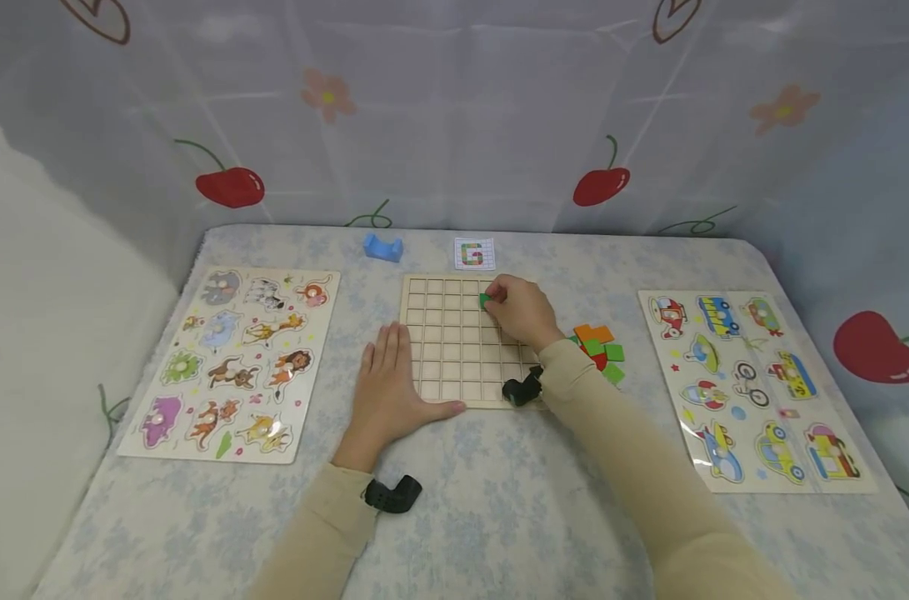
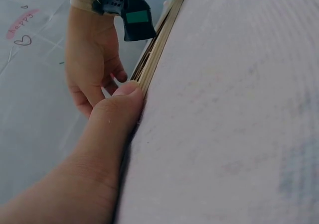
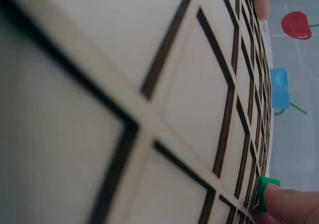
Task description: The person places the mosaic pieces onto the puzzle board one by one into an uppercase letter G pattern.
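Right hand (image 1: pixel 527 312) pinching green tile (image 1: pixel 484 301), left hand (image 1: pixel 385 387) outstretched, floral tabletop (image 1: pixel 491 508), perhaps fabric backdrop (image 1: pixel 454 125)

On my feed I count one left hand (image 1: pixel 382 392), one right hand (image 1: pixel 525 312), two black wrist cameras (image 1: pixel 394 495), two picture boards (image 1: pixel 315 331), one grid board (image 1: pixel 452 350), one pattern card (image 1: pixel 473 254) and one blue piece (image 1: pixel 382 247). I see one separate green tile (image 1: pixel 485 301); the piled tiles (image 1: pixel 602 334) overlap too much to count.

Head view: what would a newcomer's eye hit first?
Probably the pale wooden grid board at the centre, where the right hand's grip pinches a small green piece toward the far edge. Next, the colourful puzzles flanking it: an animal board on the left, a vehicle board on the right.
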Tool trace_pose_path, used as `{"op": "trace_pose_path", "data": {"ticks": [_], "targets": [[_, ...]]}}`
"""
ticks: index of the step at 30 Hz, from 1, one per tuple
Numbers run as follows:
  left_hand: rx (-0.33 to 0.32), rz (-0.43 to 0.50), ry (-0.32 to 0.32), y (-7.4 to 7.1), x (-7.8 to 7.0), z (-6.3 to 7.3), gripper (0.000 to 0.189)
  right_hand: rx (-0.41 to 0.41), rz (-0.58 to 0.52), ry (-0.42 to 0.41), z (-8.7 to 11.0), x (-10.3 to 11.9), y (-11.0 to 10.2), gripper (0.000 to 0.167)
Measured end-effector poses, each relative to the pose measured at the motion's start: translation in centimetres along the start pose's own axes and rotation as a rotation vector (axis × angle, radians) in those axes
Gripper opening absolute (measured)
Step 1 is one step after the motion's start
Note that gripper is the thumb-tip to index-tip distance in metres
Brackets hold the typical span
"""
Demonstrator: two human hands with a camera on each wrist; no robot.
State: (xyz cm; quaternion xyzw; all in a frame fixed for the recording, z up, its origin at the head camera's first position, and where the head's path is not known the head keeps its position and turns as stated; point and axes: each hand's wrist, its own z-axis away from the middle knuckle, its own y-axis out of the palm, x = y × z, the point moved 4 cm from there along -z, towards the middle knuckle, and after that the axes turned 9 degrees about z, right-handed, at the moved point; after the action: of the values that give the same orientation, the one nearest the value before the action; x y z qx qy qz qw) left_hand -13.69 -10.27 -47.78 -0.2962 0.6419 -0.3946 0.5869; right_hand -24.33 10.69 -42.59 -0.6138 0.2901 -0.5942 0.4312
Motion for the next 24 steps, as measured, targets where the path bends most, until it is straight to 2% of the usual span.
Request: {"op": "trace_pose_path", "data": {"ticks": [6, 10, 15, 21, 24], "targets": [[0.013, -0.007, -0.002, 0.1, -0.2, -0.1, 0.15, 0.016, 0.065, -0.008, 0.2, -0.2, 0.1, 0.018], [0.02, -0.023, -0.003, 0.3, -0.2, 0.0, 0.15, 0.049, 0.107, -0.054, 0.4, -0.6, 0.0, 0.022], [0.031, -0.022, -0.016, 0.2, -0.3, 0.1, 0.15, 0.087, 0.086, -0.091, 1.4, -1.7, -1.2, 0.024], [0.019, -0.014, -0.005, 0.1, -0.1, 0.0, 0.151, 0.072, 0.017, -0.036, 3.1, -5.7, -4.1, 0.032], [0.006, -0.017, 0.002, 0.2, 0.0, 0.0, 0.151, 0.087, 0.042, 0.026, 4.0, -8.3, -5.5, 0.034]]}}
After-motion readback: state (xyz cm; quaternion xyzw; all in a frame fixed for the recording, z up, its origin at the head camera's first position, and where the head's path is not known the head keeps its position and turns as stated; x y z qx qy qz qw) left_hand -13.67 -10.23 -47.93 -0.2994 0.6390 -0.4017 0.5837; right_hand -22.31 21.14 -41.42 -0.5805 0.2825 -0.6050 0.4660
